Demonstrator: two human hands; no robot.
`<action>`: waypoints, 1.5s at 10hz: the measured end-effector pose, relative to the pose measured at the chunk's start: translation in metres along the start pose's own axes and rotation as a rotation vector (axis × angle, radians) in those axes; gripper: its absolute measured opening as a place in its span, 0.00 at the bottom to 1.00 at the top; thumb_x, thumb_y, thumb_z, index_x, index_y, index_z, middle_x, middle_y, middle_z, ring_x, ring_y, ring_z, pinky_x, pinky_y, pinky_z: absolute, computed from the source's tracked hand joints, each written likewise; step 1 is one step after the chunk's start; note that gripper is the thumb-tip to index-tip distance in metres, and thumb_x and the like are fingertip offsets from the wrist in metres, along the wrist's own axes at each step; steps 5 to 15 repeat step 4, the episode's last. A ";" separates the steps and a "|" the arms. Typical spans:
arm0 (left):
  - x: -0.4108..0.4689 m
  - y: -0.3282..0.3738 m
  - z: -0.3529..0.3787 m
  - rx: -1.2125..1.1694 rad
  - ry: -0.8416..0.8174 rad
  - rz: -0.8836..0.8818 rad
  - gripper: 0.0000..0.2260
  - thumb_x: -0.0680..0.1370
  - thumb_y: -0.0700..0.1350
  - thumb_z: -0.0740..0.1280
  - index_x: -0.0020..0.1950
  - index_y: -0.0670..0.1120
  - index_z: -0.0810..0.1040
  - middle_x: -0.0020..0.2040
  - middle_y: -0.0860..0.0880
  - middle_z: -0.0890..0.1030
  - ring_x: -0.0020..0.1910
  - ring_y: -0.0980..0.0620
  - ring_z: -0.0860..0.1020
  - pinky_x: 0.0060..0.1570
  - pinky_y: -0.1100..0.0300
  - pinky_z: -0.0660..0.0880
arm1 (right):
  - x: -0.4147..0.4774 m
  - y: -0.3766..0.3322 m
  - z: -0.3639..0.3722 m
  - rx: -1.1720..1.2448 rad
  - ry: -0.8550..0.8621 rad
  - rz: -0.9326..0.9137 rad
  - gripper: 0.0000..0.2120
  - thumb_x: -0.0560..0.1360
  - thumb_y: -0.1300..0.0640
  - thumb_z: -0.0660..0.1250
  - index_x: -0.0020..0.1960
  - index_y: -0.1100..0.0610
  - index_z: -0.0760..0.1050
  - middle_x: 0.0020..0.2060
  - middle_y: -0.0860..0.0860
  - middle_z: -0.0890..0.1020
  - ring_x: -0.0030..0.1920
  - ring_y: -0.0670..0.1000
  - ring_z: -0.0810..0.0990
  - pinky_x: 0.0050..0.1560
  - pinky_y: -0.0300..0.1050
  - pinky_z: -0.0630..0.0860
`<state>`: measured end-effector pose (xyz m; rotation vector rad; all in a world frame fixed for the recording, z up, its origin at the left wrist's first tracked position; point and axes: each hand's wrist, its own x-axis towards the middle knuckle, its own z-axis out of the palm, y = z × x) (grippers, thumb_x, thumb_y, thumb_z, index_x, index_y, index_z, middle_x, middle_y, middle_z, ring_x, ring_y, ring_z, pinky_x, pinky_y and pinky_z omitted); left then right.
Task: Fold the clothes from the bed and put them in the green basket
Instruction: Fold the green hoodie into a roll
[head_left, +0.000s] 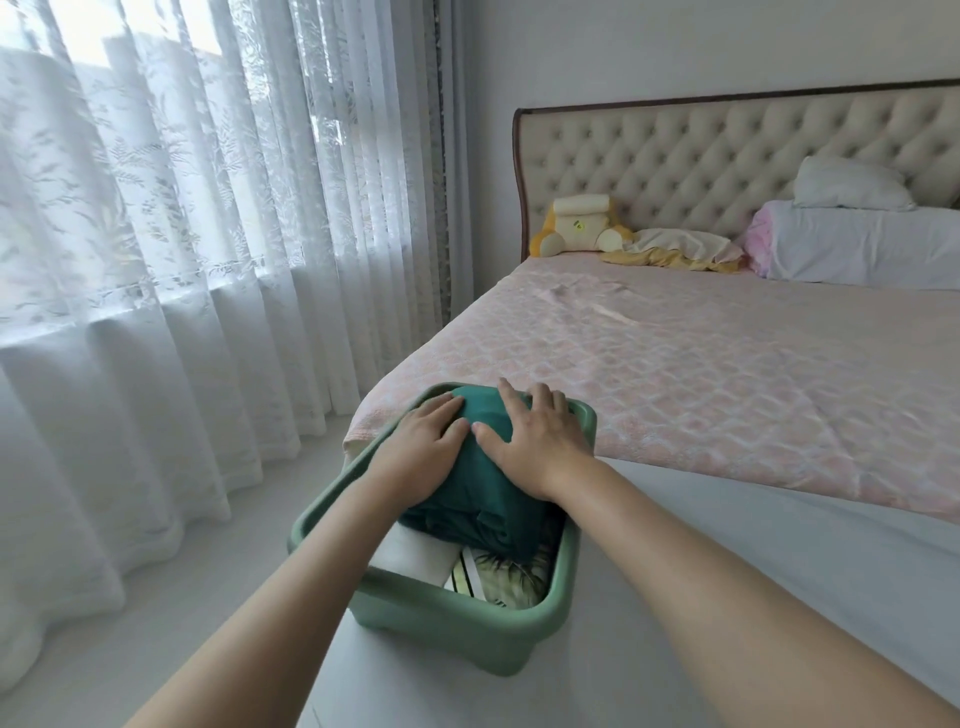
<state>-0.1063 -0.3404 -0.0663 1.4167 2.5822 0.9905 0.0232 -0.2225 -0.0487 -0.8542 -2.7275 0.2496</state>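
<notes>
Bedspread first: I see the pink quilted bed cover stretching back to the tufted cream headboard. At its near edge sits the pale green plastic basket, holding the folded dark teal garment. My left hand and right hand press flat on it, fingers straight.
</notes>
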 end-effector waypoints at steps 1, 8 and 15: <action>-0.004 -0.002 0.005 0.002 -0.038 -0.017 0.24 0.84 0.58 0.51 0.80 0.56 0.59 0.80 0.57 0.54 0.79 0.57 0.52 0.76 0.58 0.48 | -0.008 -0.002 0.004 0.051 0.012 0.004 0.34 0.79 0.32 0.50 0.80 0.47 0.53 0.75 0.54 0.63 0.74 0.57 0.58 0.74 0.55 0.60; -0.013 0.022 -0.019 0.023 -0.043 -0.045 0.25 0.84 0.59 0.50 0.80 0.55 0.56 0.81 0.54 0.54 0.79 0.53 0.52 0.77 0.54 0.49 | -0.022 -0.001 -0.030 0.242 -0.090 0.040 0.32 0.81 0.33 0.48 0.82 0.42 0.46 0.82 0.52 0.43 0.81 0.56 0.43 0.79 0.60 0.45; -0.013 0.022 -0.019 0.023 -0.043 -0.045 0.25 0.84 0.59 0.50 0.80 0.55 0.56 0.81 0.54 0.54 0.79 0.53 0.52 0.77 0.54 0.49 | -0.022 -0.001 -0.030 0.242 -0.090 0.040 0.32 0.81 0.33 0.48 0.82 0.42 0.46 0.82 0.52 0.43 0.81 0.56 0.43 0.79 0.60 0.45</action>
